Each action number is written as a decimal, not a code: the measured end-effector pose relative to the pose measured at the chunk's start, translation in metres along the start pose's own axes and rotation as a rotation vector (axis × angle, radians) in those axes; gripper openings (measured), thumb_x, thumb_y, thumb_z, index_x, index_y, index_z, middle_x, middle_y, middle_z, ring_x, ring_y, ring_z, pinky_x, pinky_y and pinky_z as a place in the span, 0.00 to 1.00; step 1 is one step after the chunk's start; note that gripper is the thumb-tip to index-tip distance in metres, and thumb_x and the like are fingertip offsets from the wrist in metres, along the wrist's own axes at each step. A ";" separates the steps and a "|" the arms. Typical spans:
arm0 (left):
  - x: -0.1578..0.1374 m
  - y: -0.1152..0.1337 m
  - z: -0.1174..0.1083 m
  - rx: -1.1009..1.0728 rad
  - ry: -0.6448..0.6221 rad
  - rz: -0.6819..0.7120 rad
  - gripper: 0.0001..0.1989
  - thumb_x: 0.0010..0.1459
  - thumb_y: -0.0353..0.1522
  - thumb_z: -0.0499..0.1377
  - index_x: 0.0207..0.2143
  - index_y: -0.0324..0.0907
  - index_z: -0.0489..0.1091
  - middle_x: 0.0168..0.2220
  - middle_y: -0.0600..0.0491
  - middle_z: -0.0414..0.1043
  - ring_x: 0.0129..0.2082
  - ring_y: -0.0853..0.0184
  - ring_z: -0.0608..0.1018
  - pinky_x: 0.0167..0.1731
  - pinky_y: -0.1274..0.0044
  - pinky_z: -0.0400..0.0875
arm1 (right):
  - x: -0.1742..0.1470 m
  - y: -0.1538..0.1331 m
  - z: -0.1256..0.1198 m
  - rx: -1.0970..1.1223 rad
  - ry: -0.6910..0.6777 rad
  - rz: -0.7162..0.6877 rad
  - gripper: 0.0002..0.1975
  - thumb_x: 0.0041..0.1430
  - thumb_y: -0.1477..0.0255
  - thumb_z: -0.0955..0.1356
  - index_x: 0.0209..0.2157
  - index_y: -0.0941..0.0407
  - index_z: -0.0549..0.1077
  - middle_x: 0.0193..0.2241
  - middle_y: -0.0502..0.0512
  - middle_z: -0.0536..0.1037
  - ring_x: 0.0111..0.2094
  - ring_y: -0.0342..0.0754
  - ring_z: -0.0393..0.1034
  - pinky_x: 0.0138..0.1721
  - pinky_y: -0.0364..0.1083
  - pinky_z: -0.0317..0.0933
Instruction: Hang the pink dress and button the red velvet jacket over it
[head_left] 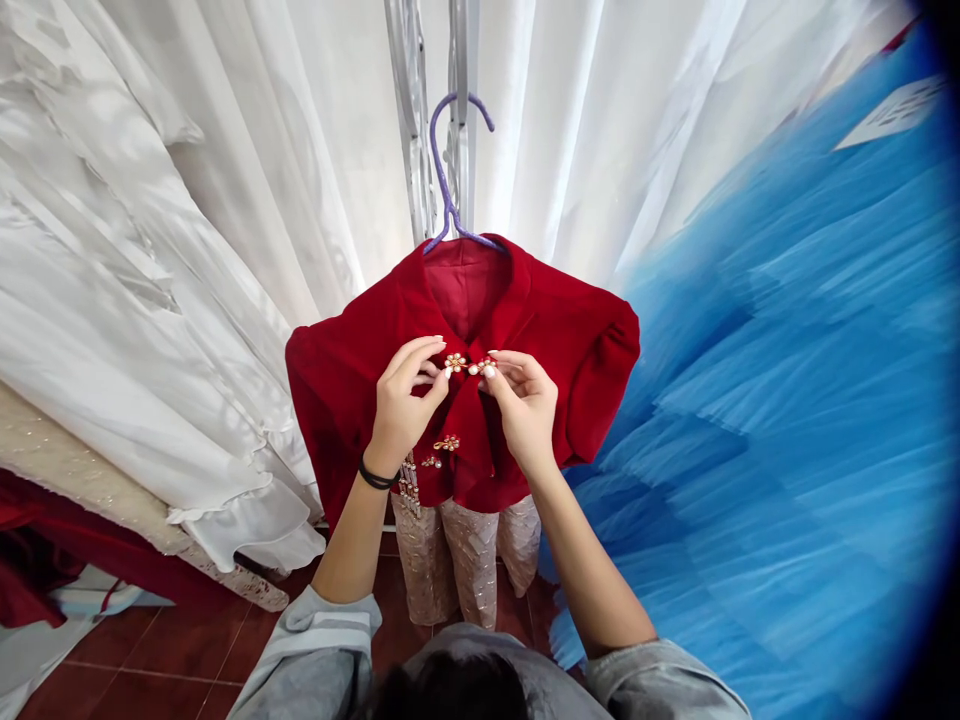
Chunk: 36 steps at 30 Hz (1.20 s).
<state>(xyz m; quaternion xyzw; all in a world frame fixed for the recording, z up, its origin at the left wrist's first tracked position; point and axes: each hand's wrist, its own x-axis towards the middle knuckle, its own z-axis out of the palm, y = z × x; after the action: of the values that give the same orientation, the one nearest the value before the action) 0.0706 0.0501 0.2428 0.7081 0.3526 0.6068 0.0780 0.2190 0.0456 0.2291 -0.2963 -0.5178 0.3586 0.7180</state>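
Note:
A red velvet jacket [390, 300] hangs in front of me on a purple hanger [444, 185]. At its upper front, my left hand [405, 400] pinches the left part of a flower-shaped clasp [455, 362] with pearl-like petals. Opposite it, my right hand [527, 405] grips the clasp's right part between thumb and fingers. The two parts are close together; whether they are hooked is too small to tell. Lower on the front sit another flower clasp [448, 443] and a smaller ornament [432, 462]. A beaded tassel [409, 485] shows beside my left wrist.
A pale patterned skirt [469, 550] hangs below the jacket. White drapery [225, 200] fills the left and back, with a metal stand [409, 80] behind the hanger. Blue tulle [765, 430] spreads along the right. Red-brown tiles [180, 640] cover the floor.

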 end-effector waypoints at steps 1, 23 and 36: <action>-0.002 -0.002 -0.002 0.090 -0.004 0.043 0.15 0.60 0.31 0.57 0.50 0.42 0.71 0.53 0.46 0.70 0.37 0.71 0.76 0.38 0.77 0.77 | -0.002 0.003 -0.003 -0.073 0.025 -0.041 0.11 0.55 0.66 0.70 0.40 0.55 0.74 0.32 0.51 0.78 0.33 0.43 0.74 0.36 0.43 0.71; -0.047 -0.011 0.006 0.150 -0.024 -0.052 0.11 0.62 0.33 0.56 0.44 0.41 0.74 0.41 0.45 0.75 0.41 0.64 0.77 0.44 0.71 0.74 | -0.060 0.057 -0.016 -1.053 0.035 -0.372 0.16 0.64 0.67 0.63 0.49 0.60 0.72 0.41 0.65 0.78 0.40 0.55 0.72 0.42 0.54 0.65; -0.031 0.007 -0.050 0.165 -0.188 -0.303 0.12 0.58 0.40 0.60 0.28 0.40 0.68 0.24 0.58 0.66 0.24 0.73 0.66 0.27 0.79 0.60 | -0.162 0.093 -0.042 -0.111 0.186 0.437 0.06 0.47 0.72 0.72 0.27 0.54 0.70 0.23 0.47 0.71 0.26 0.42 0.65 0.31 0.43 0.64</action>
<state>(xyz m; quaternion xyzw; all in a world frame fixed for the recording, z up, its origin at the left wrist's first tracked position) 0.0272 0.0109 0.2343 0.7043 0.4949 0.4885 0.1429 0.2057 -0.0371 0.0563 -0.4719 -0.3921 0.4476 0.6506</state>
